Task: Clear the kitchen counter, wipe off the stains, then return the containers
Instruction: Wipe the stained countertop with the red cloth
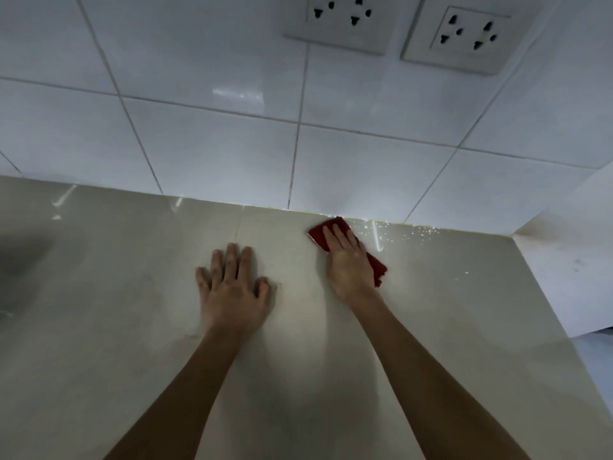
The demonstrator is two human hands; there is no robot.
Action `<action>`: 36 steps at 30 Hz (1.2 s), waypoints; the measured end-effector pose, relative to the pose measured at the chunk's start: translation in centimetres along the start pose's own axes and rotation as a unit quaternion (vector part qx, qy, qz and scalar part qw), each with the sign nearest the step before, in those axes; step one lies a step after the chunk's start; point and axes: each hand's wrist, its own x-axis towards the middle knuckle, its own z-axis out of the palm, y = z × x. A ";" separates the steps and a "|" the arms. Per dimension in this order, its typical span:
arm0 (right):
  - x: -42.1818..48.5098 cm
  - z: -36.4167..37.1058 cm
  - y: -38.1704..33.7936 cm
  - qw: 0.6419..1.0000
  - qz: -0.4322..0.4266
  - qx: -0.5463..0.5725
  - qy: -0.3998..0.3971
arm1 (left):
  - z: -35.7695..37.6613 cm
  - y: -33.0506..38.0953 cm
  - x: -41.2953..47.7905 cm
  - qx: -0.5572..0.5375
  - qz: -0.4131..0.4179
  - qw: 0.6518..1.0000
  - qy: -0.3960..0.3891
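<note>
A dark red cloth [317,234] lies on the beige counter [132,293] close to the back wall. My right hand [348,263] presses flat on it with straight fingers, covering its middle; the cloth shows at the far left corner and at the near right end. My left hand [230,287] rests flat on the bare counter to the left of the cloth, fingers spread. White droplets [408,232] speckle the counter along the back edge, just right of the cloth. No containers are in view.
A white tiled wall [215,127] rises behind the counter, with two socket plates [345,18] high up. A white side panel [570,260] closes the counter on the right. A dark shadow falls at the far left.
</note>
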 end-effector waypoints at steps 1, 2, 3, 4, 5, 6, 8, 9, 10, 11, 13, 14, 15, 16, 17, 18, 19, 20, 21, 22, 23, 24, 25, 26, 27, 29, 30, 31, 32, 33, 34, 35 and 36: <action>-1.1 0.0 -0.3 1.000 0.002 0.001 -0.001 | -0.2 0.1 0.1 0.005 -0.004 1.000 -0.009; -1.9 -0.1 -0.9 1.000 -0.005 0.001 -0.005 | -0.4 0.2 0.3 0.010 -0.011 1.000 -0.017; -2.5 -0.1 -1.6 1.000 -0.017 0.005 -0.011 | -0.6 0.5 0.3 0.014 -0.016 1.000 -0.020; -2.5 0.0 -2.3 0.999 -0.032 0.011 -0.019 | -0.8 1.0 0.2 0.017 -0.016 1.000 -0.017; -2.0 0.0 -2.9 0.998 -0.051 0.017 -0.027 | -0.7 1.6 0.0 0.020 -0.011 1.000 -0.011; -1.0 0.0 -3.3 0.997 -0.068 0.017 -0.036 | -0.5 2.4 -0.2 0.019 -0.001 1.000 -0.009; 1.3 -0.1 -3.2 0.994 -0.088 0.007 -0.057 | 0.3 4.0 -0.4 0.012 0.017 1.000 -0.016; 2.2 -0.2 -2.5 0.994 -0.084 0.000 -0.064 | 0.8 4.7 -0.5 0.010 0.020 1.000 -0.021; 2.7 -0.4 -1.6 0.996 -0.069 -0.004 -0.063 | 1.2 5.1 -0.5 0.008 0.019 0.999 -0.025; 2.7 -0.6 -0.5 0.997 -0.047 -0.006 -0.055 | 1.5 5.3 -0.6 0.007 0.016 1.000 -0.024; 1.3 -1.0 1.9 1.000 -0.005 -0.014 -0.024 | 1.8 5.4 -0.8 0.006 0.019 1.000 -0.014; 0.1 -1.0 2.6 1.000 0.009 -0.017 -0.010 | 1.8 5.3 -0.9 0.006 0.021 1.000 -0.010; -1.0 -1.1 2.8 1.000 0.014 -0.019 -0.003 | 1.9 5.3 -0.9 0.006 0.020 1.000 -0.006; -2.1 -1.1 2.5 1.000 0.012 -0.018 -0.003 | 1.9 5.3 -0.9 0.003 0.018 1.000 -0.001; -2.8 -1.0 1.8 1.000 0.004 -0.013 -0.007 | 1.8 5.3 -0.9 0.001 0.015 1.000 0.001; -2.9 -0.9 0.9 1.000 -0.016 -0.007 -0.015 | 1.8 5.3 -0.9 -0.003 0.011 1.000 0.004; -2.5 -0.8 0.1 0.999 -0.039 -0.001 -0.025 | 1.8 5.4 -0.9 -0.005 0.010 1.000 0.006; -1.8 -0.7 -0.4 0.998 -0.058 0.003 -0.035 | 1.9 5.5 -0.9 -0.006 0.012 1.000 0.007; -0.8 -0.7 -0.8 0.997 -0.072 0.004 -0.041 | 1.8 5.6 -0.9 -0.008 0.012 1.000 0.010; 0.2 -0.7 -0.7 0.996 -0.078 0.005 -0.046 | 1.9 5.7 -0.9 -0.008 0.013 1.000 0.011; 1.2 -0.8 -0.3 0.996 -0.076 0.002 -0.051 | 1.9 5.7 -0.8 -0.006 0.013 1.000 0.012; 1.9 -0.9 0.3 0.996 -0.065 -0.002 -0.055 | 1.8 5.7 -0.7 -0.003 0.014 1.000 0.011; 2.2 -1.0 1.2 0.998 -0.049 -0.005 -0.050 | 1.8 5.6 -0.7 0.000 0.015 1.000 0.008; 2.1 -1.0 2.1 0.999 -0.031 -0.007 -0.039 | 1.8 5.6 -0.8 0.001 0.017 1.000 0.006; 1.6 -1.1 3.1 1.000 -0.013 -0.005 -0.026 | 1.8 5.6 -0.8 0.001 0.019 1.000 0.004; 0.1 -1.2 4.4 1.000 0.017 -0.002 -0.007 | 1.8 5.6 -0.8 -0.001 0.020 1.000 0.003; -1.0 -1.2 4.4 1.000 0.027 -0.002 -0.003 | 1.8 5.6 -0.7 0.000 0.019 1.000 0.003; -1.9 -1.1 4.1 0.999 0.031 -0.003 -0.002 | 1.8 5.6 -0.7 0.003 0.019 1.000 0.001; -2.6 -1.0 3.4 1.000 0.027 0.000 -0.003 | 1.8 5.6 -0.6 0.006 0.017 1.000 -0.002; -3.0 -0.9 2.7 1.000 0.013 0.005 -0.006 | 1.8 5.5 -0.7 0.010 0.014 1.000 -0.006; -2.9 -0.9 2.0 1.000 -0.006 0.010 -0.012 | 1.7 5.6 -0.7 0.016 0.009 1.000 -0.007; -2.4 -0.8 1.4 0.999 -0.024 0.013 -0.021 | 1.7 5.8 -0.8 0.022 0.005 1.000 -0.004; -1.6 -0.9 1.1 0.999 -0.038 0.015 -0.032 | 1.6 6.2 -0.8 0.026 0.003 1.000 0.002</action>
